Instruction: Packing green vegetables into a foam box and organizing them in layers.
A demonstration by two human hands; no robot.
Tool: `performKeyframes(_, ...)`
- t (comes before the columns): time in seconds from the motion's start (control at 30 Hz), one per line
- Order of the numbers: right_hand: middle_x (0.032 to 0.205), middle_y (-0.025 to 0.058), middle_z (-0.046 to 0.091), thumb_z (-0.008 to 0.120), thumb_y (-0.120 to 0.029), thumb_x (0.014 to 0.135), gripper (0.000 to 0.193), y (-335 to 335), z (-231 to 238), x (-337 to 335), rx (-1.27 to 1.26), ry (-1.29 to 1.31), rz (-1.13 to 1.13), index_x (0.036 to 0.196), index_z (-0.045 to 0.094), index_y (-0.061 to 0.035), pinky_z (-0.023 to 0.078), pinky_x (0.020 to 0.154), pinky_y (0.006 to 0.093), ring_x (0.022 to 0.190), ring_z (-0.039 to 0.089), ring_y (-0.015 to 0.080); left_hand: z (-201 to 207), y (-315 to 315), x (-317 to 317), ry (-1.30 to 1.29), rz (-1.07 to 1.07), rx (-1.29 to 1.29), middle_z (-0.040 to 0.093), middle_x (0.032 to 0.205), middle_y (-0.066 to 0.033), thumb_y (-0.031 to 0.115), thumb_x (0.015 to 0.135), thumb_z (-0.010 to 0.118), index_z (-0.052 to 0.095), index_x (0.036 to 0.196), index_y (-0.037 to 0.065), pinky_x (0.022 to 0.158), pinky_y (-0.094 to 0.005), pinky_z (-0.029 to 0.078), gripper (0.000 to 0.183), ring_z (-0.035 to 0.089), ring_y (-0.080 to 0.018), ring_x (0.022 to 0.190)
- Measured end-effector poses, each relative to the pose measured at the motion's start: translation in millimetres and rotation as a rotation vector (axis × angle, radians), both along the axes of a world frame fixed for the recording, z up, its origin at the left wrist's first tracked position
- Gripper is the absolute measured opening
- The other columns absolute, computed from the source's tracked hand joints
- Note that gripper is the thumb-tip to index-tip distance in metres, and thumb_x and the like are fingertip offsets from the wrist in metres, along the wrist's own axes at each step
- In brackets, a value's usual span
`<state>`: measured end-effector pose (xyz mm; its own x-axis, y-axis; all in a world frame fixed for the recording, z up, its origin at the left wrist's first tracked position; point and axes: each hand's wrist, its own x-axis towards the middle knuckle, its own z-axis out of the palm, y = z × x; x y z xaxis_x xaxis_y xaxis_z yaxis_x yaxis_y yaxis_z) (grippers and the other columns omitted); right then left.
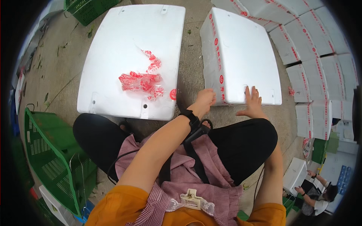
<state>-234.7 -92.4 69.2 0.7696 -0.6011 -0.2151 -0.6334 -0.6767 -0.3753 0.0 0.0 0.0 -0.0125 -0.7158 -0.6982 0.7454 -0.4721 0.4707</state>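
Note:
A white foam box (pixel 249 56) with red-printed tape along its side lies in front of me, right of centre. My right hand (pixel 253 104) rests at its near edge, fingers spread on the lid and thumb stretched out to the left. At the box's near left corner is my left hand (pixel 205 98), its fingers curled in; what they hold, if anything, is hidden. A black band (pixel 191 119) circles the left wrist. To the left sits a larger white foam box (pixel 124 41), and a crumpled heap of red-and-clear tape (pixel 141 82) lies on top of it.
Green plastic crates stand at the left (pixel 56 150) and far left (pixel 88 11). Taped white boxes (pixel 301 45) are stacked along the right. A co-worker (pixel 318 197) is at the lower right beside a white box (pixel 295 175). Bits of leaf litter the concrete floor (pixel 56 67).

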Motion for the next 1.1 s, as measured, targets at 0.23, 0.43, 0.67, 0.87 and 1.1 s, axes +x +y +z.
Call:
performKeyframes(0.23, 0.146, 0.0272, 0.008, 0.082, -0.040, 0.058, 0.113, 4, -7, 17, -0.419, 0.220, -0.312, 0.145, 0.015, -0.0114, 0.011, 0.102, 0.0654, 0.135, 0.007, 0.0462, -5, -39, -30, -0.106, 0.071, 0.041, 0.059, 0.098, -0.0087, 0.009, 0.083, 0.061, 0.058, 0.114, 0.002, 0.079, -0.0320, 0.046, 0.032, 0.056, -0.0217, 0.087)
performKeyframes(0.43, 0.145, 0.0266, 0.010, 0.081, -0.038, 0.060, 0.110, 10, -13, 14, -0.419, 0.204, -0.306, 0.145, 0.016, -0.0114, 0.012, 0.101, 0.0655, 0.135, 0.010, 0.0452, 1, -34, -48, -0.323, 0.208, 0.046, 0.065, 0.091, -0.0091, 0.009, 0.080, 0.066, 0.067, 0.099, 0.000, 0.075, -0.0290, 0.045, 0.021, 0.059, -0.0165, 0.083)
performKeyframes(0.67, 0.144, 0.0267, 0.013, 0.080, -0.038, 0.061, 0.106, 11, -10, 22, -0.430, 0.185, -0.298, 0.144, 0.019, -0.0104, 0.012, 0.101, 0.0653, 0.135, 0.010, 0.0446, -1, -38, -27, -0.316, 0.098, 0.094, 0.068, 0.087, -0.0103, 0.016, 0.078, 0.071, 0.070, 0.090, 0.002, 0.072, -0.0325, 0.046, 0.019, 0.061, -0.0175, 0.080)
performKeyframes(0.87, 0.144, 0.0267, 0.014, 0.079, -0.036, 0.061, 0.104, 10, -14, 17, -0.457, 0.164, -0.304, 0.144, 0.021, -0.0103, 0.013, 0.101, 0.0648, 0.135, 0.011, 0.0445, 23, -39, -26, -0.936, -0.138, 0.128, 0.067, 0.072, -0.0098, 0.025, 0.074, 0.073, 0.072, 0.081, 0.006, 0.063, -0.0355, 0.046, 0.020, 0.062, -0.0194, 0.066)
performKeyframes(1.1, 0.144, 0.0265, 0.015, 0.079, -0.036, 0.059, 0.105, 9, -19, 19, -0.508, 0.123, -0.312, 0.143, 0.022, -0.0109, 0.013, 0.101, 0.0650, 0.134, 0.012, 0.0447, 8, -50, -14, -0.840, -0.191, -0.010, 0.067, 0.073, -0.0143, 0.023, 0.073, 0.071, 0.072, 0.078, 0.004, 0.061, -0.0361, 0.047, 0.020, 0.064, -0.0246, 0.065)
